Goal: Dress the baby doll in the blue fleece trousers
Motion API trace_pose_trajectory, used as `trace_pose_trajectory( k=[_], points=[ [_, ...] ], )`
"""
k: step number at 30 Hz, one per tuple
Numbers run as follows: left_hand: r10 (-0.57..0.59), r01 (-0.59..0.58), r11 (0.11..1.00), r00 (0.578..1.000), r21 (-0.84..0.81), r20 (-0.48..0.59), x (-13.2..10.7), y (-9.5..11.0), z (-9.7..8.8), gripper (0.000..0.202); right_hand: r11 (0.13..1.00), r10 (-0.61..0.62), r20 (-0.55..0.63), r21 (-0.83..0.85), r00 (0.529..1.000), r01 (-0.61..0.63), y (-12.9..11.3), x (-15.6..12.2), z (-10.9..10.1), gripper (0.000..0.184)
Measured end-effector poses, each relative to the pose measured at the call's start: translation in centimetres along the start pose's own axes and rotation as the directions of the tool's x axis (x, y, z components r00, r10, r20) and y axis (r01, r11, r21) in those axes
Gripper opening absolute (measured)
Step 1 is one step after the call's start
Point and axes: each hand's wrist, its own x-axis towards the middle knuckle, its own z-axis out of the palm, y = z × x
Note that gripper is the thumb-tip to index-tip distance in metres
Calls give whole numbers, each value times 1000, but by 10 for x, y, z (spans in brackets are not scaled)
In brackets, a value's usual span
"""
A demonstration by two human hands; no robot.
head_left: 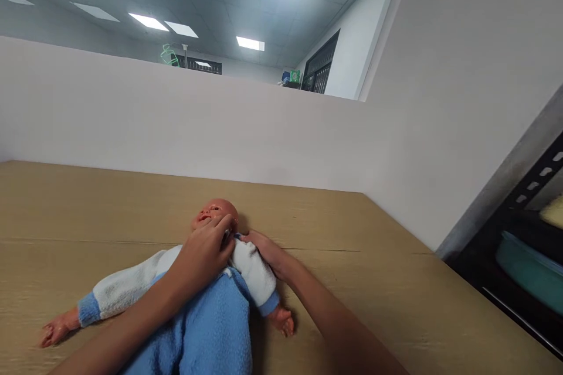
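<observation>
A baby doll lies on its back on the wooden table, head toward the wall and arms spread. It wears a fleece outfit with a blue body, white sleeves and blue cuffs. My left hand is closed at the doll's neck, its curled fingers pinching the collar and covering the chin and upper chest. Beside the neck, my right hand grips the outfit at the shoulder, by the top of the white sleeve. Some of its fingertips are hidden behind the fabric.
The wooden table has a seam running across it. A low white wall rises along its far edge, and another wall stands on the right. At the far right is a black rack with a teal bin.
</observation>
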Motion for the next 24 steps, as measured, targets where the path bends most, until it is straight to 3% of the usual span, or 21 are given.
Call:
trace_pose_trajectory(
  k=[3, 6, 8, 10, 11, 14, 16, 20, 24],
  points=[
    [-22, 21, 999, 999, 31, 34, -1, -1, 3, 19, 999, 19, 60, -32, 998, -17, -8, -24, -6, 59],
    [-56, 53, 996, 997, 73, 48, -2, -4, 3, 18, 939, -9, 165, -337, 986, 65, -35, -53, -20, 92],
    [-86, 81, 992, 995, 100, 42, -3, -6, 1, 18, 750, 40, 254, -647, 966, 139, -66, -66, -35, 81],
    [-109, 105, 988, 994, 110, 32, -3, -8, -2, 17, 592, 173, 310, -791, 935, 153, -100, -70, -53, 46],
    [-115, 112, 988, 993, 108, 27, -3, -9, -4, 17, 540, 277, 307, -834, 911, 116, -116, -69, -62, 37],
    [-110, 108, 991, 994, 78, 26, -1, -8, -6, 18, 501, 362, 293, -862, 885, 80, -141, -59, -82, 30],
    [-76, 74, 996, 996, 45, 43, 0, -6, -7, 22, 501, 345, 297, -860, 890, 93, -138, -51, -89, 32],
    [-10, 16, 995, 998, -96, 66, -4, -10, -11, 41, 524, 233, 296, -841, 926, 137, -104, -48, -96, 39],
    [-48, 30, 950, 998, -309, -49, -31, -30, -21, 44, 539, 107, 250, -828, 962, 156, -71, -57, -104, 52]
  ],
)
